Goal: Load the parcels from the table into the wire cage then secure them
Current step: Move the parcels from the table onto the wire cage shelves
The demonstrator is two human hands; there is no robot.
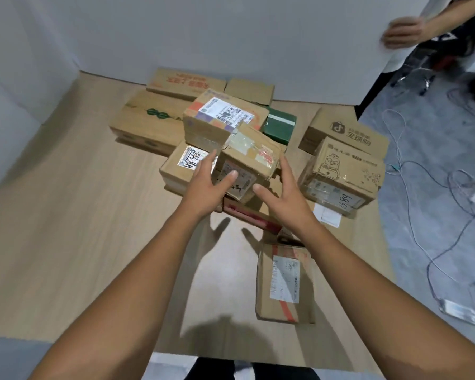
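A: Parcels sit heaped on the wooden table [66, 215], and the hands are at a small tilted carton [248, 160] on top of the pile. What is the grip like?

B: The left hand [207, 185] is spread wide, thumb laid on the carton's near face and fingers along its left side. The right hand [281, 192] is spread too, fingers reaching up the carton's right edge. Whether the palms press on it I cannot tell; neither hand is closed around it.

A: What lies just around that carton?

B: Behind it, touching, stands a taller box with a printed shipping label [222, 116]. To the left and lower is a flat box with a scribbled sticker [181, 165]. Under the carton a red-edged parcel [251, 215] pokes out toward the person.

A: And farther out?

B: A dark green box [280, 126] sits behind on the right. Right of the hands is a carton with a drawn bird [343, 171], and behind it one printed with a shopping-bag logo [346, 133]. A flat parcel with red tape [284, 283] lies alone, nearer the person. At the top right another person's hand [403, 31] holds a white panel [231, 37].
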